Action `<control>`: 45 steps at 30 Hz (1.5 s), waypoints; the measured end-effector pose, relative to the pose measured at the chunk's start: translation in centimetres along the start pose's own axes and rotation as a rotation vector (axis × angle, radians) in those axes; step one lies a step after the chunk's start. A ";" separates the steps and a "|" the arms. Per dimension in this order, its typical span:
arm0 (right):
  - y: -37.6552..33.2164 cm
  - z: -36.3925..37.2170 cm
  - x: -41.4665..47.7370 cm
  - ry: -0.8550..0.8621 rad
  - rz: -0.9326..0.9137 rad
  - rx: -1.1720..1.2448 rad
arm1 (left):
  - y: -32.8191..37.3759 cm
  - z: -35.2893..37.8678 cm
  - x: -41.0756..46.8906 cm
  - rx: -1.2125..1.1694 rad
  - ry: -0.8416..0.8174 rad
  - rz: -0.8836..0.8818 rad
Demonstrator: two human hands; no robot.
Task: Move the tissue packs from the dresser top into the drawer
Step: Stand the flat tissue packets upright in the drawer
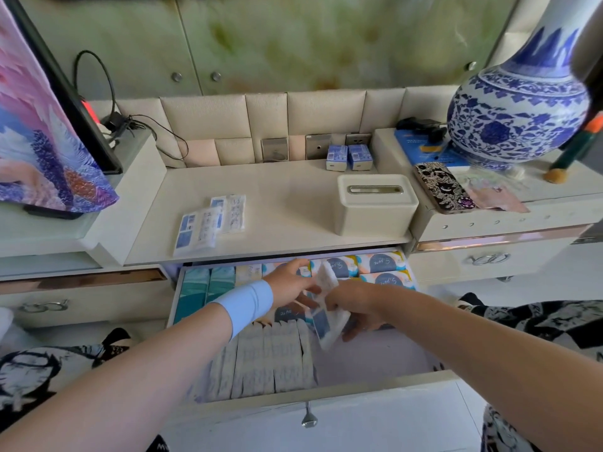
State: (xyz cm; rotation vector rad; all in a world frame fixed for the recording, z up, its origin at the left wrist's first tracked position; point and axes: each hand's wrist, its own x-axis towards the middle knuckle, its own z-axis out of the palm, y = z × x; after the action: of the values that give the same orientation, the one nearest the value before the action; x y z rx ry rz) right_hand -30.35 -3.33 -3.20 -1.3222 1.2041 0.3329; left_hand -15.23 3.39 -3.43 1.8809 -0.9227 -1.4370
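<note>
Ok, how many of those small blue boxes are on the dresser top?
2. They stand side by side at the back, below the wall sockets: left box and right box, just behind the white tissue holder. None looks hidden.

Round dark labels on the orange-and-yellow packs (381,263) at the drawer's (326,399) back read "S.pure"; print on other packs too blurred.

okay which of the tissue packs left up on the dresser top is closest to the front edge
The blue-and-white pack at the left end of the cluster, nearest the open drawer. Its lower end almost reaches the front edge, while the other packs lie farther back and to its right.
</note>
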 end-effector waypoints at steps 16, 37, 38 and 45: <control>4.9 3.3 4.1 0.036 0.099 -0.685 | -4.5 1.6 0.7 1.509 -0.400 0.172; 2.5 2.4 5.0 -0.120 0.125 -0.318 | -6.3 0.1 -0.2 1.399 -0.271 0.271; 2.3 2.2 4.9 -0.055 0.139 -0.396 | -6.2 0.1 -0.2 1.408 -0.274 0.267; 3.2 5.0 4.7 -0.273 0.132 -0.223 | -6.7 0.2 0.2 1.327 -0.227 0.293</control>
State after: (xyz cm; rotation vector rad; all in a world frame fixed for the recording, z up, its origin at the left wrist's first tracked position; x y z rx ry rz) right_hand -28.56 -0.04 -9.77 -1.3390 1.0457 0.7365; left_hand -14.22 7.07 -8.89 2.2009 -2.5585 -0.8433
